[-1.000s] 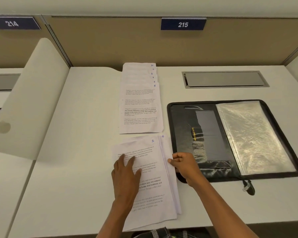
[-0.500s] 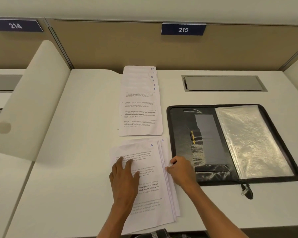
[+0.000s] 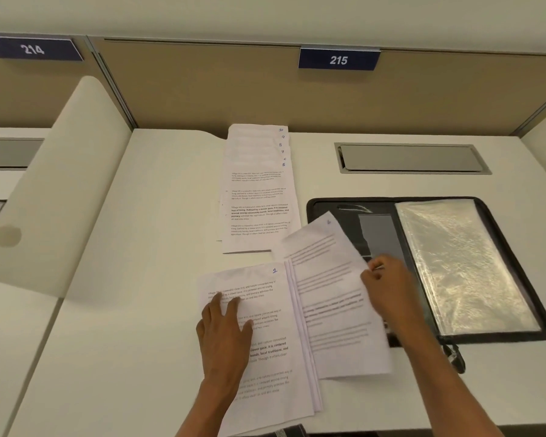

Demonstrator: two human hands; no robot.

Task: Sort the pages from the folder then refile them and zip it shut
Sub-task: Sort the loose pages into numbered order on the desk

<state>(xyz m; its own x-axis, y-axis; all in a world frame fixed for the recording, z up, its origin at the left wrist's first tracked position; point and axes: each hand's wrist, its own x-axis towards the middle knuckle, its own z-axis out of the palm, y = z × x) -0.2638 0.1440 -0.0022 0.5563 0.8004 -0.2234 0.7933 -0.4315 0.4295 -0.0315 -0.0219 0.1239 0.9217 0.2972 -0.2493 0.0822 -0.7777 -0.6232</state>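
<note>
Right hand (image 3: 388, 285) pinches in its grip the edge of one white printed sheet (image 3: 328, 294) lying left of the grip, beside the white page stack (image 3: 265, 342) pressed flat by the open left hand (image 3: 224, 335); slide it clear slowly, stack pinned, toward the fanned numbered pile (image 3: 256, 197) beyond.

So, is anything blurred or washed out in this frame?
Head view: the loose page pinched by the right hand is smeared, text unreadable; the plastic sleeve in the folder shows glare; the numbered pile behind reads sharp.
</note>
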